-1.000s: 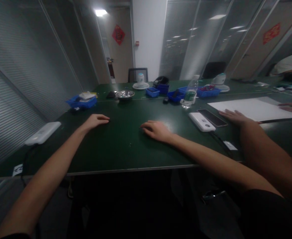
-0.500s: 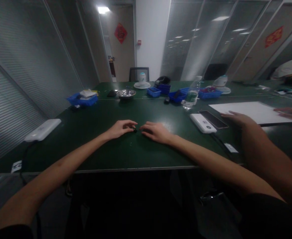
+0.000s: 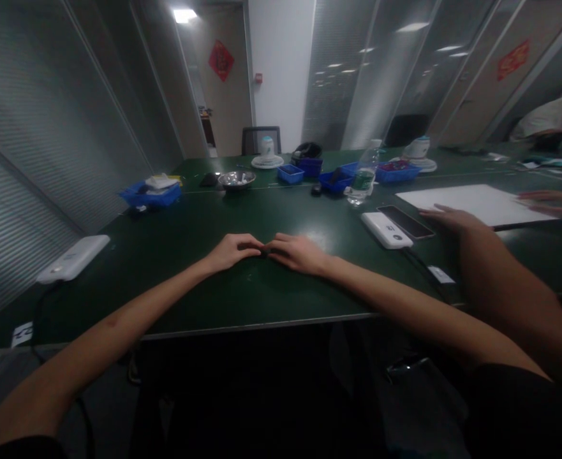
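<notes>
My left hand (image 3: 233, 250) and my right hand (image 3: 297, 254) meet fingertip to fingertip on the dark green table (image 3: 242, 299), near its middle. Both hands have their fingers curled and pinched together. A small dark piece (image 3: 263, 254) sits between the tips, mostly hidden, and I cannot make out what it is. Both forearms stretch forward over the table's front edge.
A co-worker's hand (image 3: 450, 220) lies flat beside a phone (image 3: 407, 222) and a white power bank (image 3: 386, 229); another hand (image 3: 553, 203) rests on a white sheet (image 3: 476, 201). Blue bins (image 3: 150, 194), a metal bowl (image 3: 236, 180) and a water bottle (image 3: 364, 182) stand further back. A white device (image 3: 73, 258) lies at left.
My left hand slid right from the open table to meet my right hand, and the fingertips have closed over the small dark piece that showed between them half a second ago.
</notes>
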Available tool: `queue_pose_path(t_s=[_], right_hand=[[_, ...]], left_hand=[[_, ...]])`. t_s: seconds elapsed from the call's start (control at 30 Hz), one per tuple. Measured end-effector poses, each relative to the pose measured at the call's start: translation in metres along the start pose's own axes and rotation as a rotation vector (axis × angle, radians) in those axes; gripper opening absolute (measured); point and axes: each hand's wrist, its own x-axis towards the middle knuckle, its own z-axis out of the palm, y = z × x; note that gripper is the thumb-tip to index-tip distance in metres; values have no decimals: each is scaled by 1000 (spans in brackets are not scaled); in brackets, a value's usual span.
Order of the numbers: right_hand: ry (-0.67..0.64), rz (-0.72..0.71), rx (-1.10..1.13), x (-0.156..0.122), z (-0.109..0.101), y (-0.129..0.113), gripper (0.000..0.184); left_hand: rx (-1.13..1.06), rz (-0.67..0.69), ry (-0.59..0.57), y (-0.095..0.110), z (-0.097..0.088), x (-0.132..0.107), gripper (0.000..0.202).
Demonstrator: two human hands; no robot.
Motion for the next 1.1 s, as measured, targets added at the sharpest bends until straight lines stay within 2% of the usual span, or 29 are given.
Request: queue_pose_path(t_s=[0.17,0.37,0.63,0.77,0.83,0.9,1.0,1.1], right_hand=[[6,19,21,1,2,-1,34],[38,40,19,3,3,-3,32],[33,143,55,2,-6,-6,25],[19,179,44,2,-8,-5,25],[17,197,31,2,-8,-4,25],[17,208,25,2,-8,-3,25],[20,208,20,2,-9,-3,26],[21,203,17,2,-9,-4,26]], left_hand=[[3,21,8,0,4,0,26],[43,14,10,-3,3,0,37],[142,71,-20,-1,-1,-3,31],[180,38,-1,-7,-7,-3,32],[219,-15,35,-15,-22,-4,32],[282,-104,96,-27,-46,-7,31],[422,-302,237,-53,-95,-23,27],[539,-470,361,-79,-142,-50,22]])
